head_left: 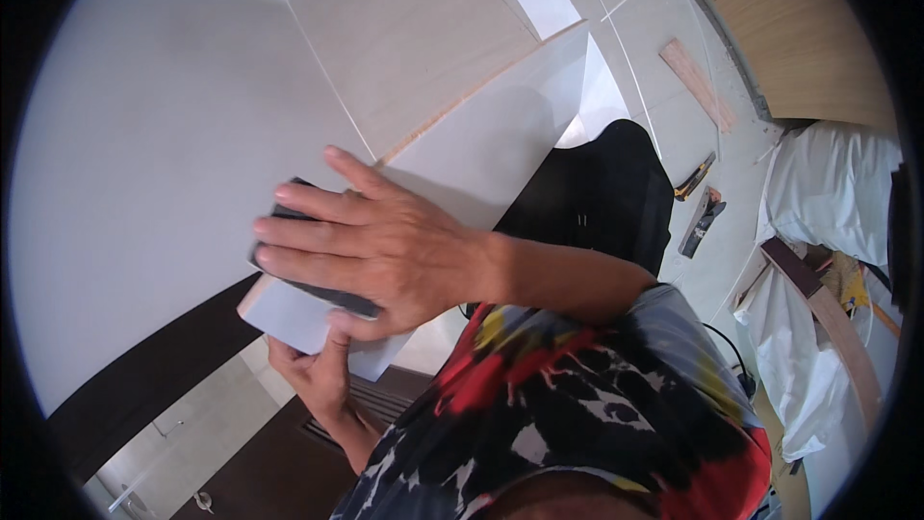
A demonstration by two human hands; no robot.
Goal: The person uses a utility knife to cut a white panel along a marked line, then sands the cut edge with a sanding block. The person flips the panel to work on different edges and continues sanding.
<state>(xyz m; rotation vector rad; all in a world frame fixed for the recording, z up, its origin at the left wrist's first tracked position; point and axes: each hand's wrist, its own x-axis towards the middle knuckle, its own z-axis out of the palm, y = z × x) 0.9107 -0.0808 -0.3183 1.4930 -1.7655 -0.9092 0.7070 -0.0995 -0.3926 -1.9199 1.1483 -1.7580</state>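
A long white board (pixel 481 135) with a raw wood edge runs diagonally from the far right down to my hands. My right hand (pixel 385 241) lies palm down over the board's near end, fingers stretched across a flat black sanding block (pixel 346 300) and pressing on it. The little finger is lifted off to the side. My left hand (pixel 318 371) grips the board's near end from below, its thumb on the top face and its other fingers partly hidden underneath. The right hand covers the middle of the block.
Right on the tiled floor lie a thin wooden strip (pixel 695 82), a yellow-and-black utility knife (pixel 695 178) and a dark hand tool (pixel 703 223). White plastic sacks (pixel 828 188) stand farther right, a longer wooden strip (pixel 837 327) leaning there. A large white panel (pixel 164 164) fills the left.
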